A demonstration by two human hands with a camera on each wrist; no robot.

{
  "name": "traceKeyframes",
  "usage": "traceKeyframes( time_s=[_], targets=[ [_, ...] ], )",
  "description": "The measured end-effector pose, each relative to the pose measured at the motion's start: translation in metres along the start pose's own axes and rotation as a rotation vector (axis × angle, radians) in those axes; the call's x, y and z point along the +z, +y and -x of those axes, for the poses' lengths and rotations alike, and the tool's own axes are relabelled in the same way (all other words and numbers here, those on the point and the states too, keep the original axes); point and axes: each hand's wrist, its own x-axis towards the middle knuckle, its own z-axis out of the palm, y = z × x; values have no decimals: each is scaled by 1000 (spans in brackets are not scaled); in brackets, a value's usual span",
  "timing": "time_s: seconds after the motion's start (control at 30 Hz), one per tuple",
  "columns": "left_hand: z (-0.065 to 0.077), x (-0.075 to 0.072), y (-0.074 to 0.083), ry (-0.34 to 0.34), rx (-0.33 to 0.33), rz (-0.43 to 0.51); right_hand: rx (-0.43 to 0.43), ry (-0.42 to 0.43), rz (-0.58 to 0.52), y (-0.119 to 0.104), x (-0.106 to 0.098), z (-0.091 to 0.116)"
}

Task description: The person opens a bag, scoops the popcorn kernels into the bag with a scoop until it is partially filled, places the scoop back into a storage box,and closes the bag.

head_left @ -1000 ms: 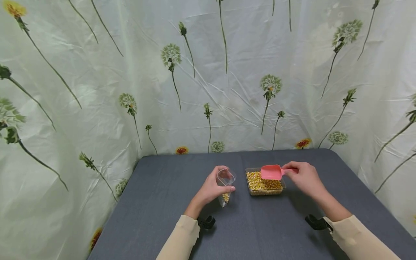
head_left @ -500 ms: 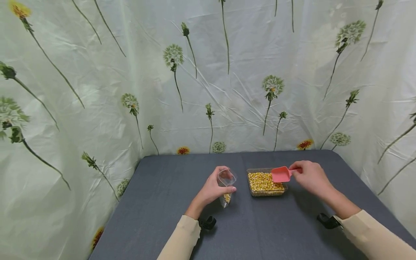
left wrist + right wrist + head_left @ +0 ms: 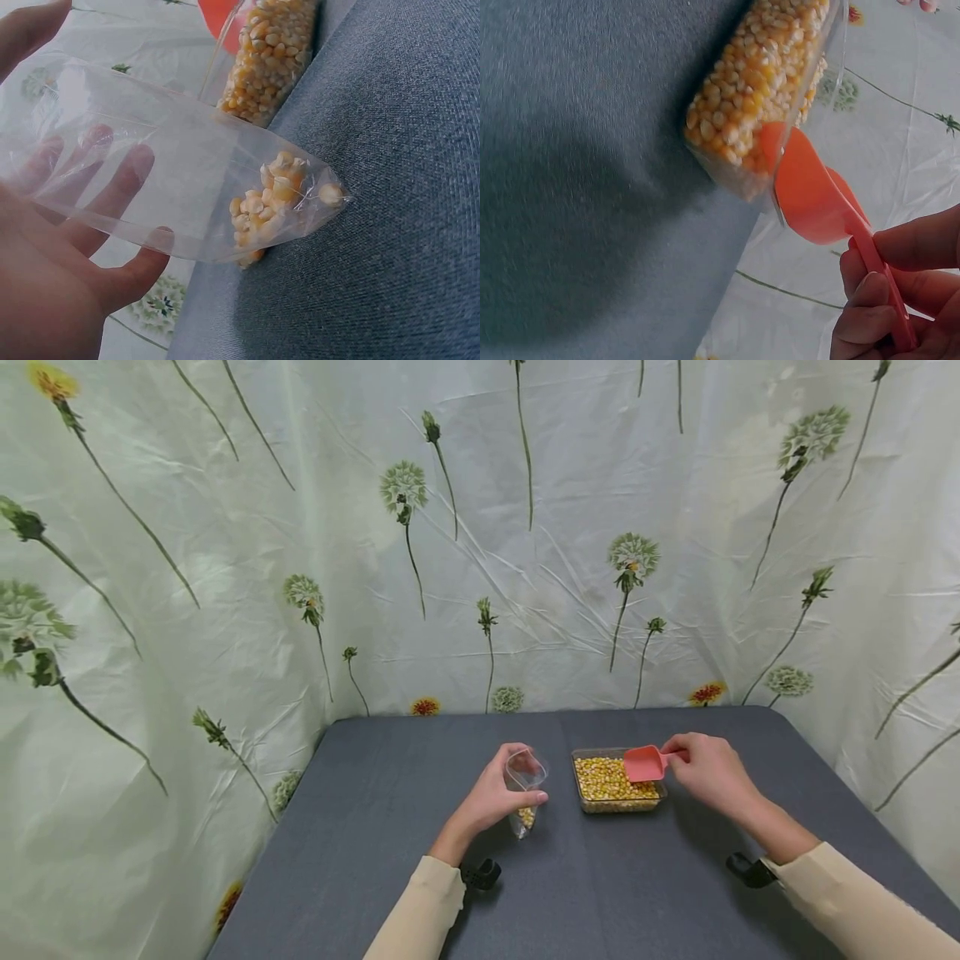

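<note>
My left hand [image 3: 491, 793] holds a clear plastic bag [image 3: 196, 169] upright, its mouth spread wide between thumb and fingers. A small heap of corn kernels [image 3: 259, 210] lies in the bag's pointed bottom. To the right of it, a clear rectangular container [image 3: 621, 807] is filled with yellow corn [image 3: 600, 779]. My right hand [image 3: 712, 777] pinches the handle of a pink scoop [image 3: 643, 763] between thumb and fingers. The scoop's front end dips among the kernels at the container's right side, as the right wrist view shows through the clear wall.
A dark grey cloth covers the table [image 3: 375, 827], on which the container stands. Behind and to the sides hangs a pale curtain [image 3: 450, 635] printed with dandelions. Black straps [image 3: 480, 874] sit at both wrists.
The scoop has moved from over the container's middle to its right side and lowered into the corn, carried by my right hand. My left hand keeps the bag in place.
</note>
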Motion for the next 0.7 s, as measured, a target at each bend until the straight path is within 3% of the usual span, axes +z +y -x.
traceKeyframes(
  time_s=[0.4, 0.7],
  targets=[
    [1, 2, 5, 2, -33, -13, 13, -42, -42, -2, 19, 0],
    [9, 0, 34, -1, -36, -6, 5, -34, -52, -4, 29, -5]
  ],
)
